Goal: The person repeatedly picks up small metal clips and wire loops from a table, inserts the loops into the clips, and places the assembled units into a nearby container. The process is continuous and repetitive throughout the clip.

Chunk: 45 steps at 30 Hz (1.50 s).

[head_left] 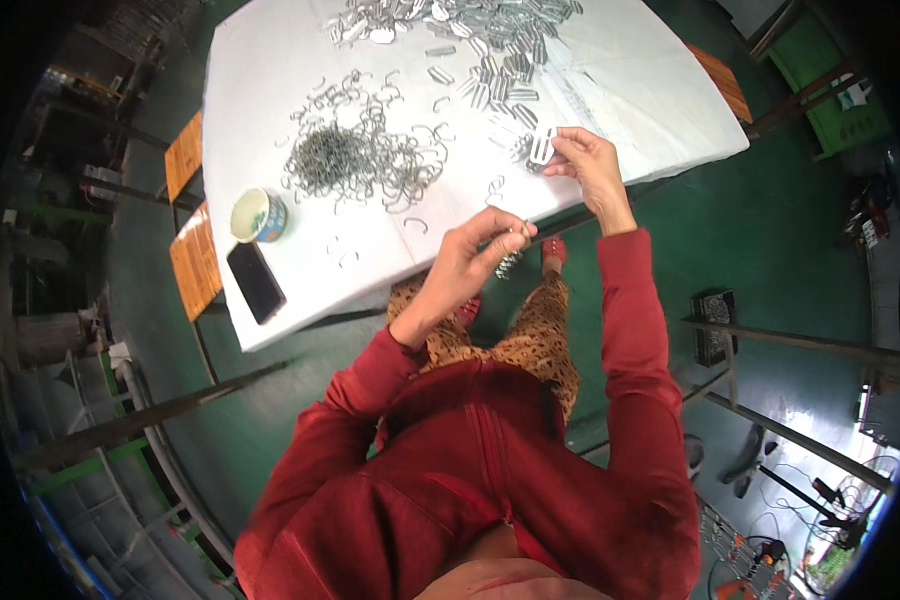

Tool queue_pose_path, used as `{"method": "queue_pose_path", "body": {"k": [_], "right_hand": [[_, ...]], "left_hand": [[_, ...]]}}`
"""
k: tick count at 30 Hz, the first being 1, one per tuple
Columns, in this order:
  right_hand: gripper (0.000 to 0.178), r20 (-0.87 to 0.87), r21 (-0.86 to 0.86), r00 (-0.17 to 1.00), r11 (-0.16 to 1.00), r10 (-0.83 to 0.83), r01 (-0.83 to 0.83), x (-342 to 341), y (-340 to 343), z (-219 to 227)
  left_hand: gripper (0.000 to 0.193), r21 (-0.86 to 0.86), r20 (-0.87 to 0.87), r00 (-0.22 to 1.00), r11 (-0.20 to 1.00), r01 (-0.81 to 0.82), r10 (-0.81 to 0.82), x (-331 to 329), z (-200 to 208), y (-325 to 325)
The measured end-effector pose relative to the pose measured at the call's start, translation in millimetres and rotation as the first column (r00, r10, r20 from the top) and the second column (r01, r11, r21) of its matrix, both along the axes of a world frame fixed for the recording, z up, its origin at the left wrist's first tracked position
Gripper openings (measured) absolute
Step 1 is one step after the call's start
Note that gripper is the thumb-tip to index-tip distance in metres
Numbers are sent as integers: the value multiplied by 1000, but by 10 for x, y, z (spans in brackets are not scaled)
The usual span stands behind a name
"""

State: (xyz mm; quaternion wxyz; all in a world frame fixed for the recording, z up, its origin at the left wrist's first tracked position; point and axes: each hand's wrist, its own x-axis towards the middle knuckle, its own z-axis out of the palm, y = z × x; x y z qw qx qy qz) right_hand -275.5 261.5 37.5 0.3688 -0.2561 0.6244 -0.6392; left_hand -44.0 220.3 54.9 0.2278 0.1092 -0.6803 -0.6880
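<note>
Over the table's near edge, the fingers of my right hand [588, 170] pinch a flat, slotted silver metal plate [543, 148], tilted up from the cloth. My left hand [468, 258] is closed just off the edge, thumb and forefinger together. A small bunch of metal wire hooks [508, 265] hangs beneath those fingers; what lies right between the fingertips is too small to make out. Ahead of my left hand is a tangled pile of curved wire hooks [335, 160]. Many more slotted plates lie in a heap [505, 45] at the far side.
A white cloth covers the table [260, 90]. At its left side stand a paper tub [258, 215] and a dark phone [256, 283]. Wooden stools [195, 260] stand beyond that edge. A few loose hooks [415, 225] lie near the front edge.
</note>
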Motion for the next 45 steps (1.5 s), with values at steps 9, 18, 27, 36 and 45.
{"method": "queue_pose_path", "body": {"k": [9,18,27,36,45], "right_hand": [[24,-415,-51,901,992,-125,115,1021,712,466],[25,-339,-277,915,953,-221,127,1240,651,486],[21,-166,-258,975,961,-145,99,1221,672,516],[20,-142,-217,985,974,-100,68,1287,705,631],[19,-160,-201,983,978,-91,58,1261,710,681]], "left_hand": [[9,-61,-81,994,995,-72,67,-117,-125,61],[11,9,131,990,998,-59,57,45,29,35],[34,-304,-58,967,918,-253,247,118,-193,-474],[19,-804,180,601,468,-366,778,-399,-717,-2637],[19,-948,46,754,266,-173,655,-668,-950,-2769]]}}
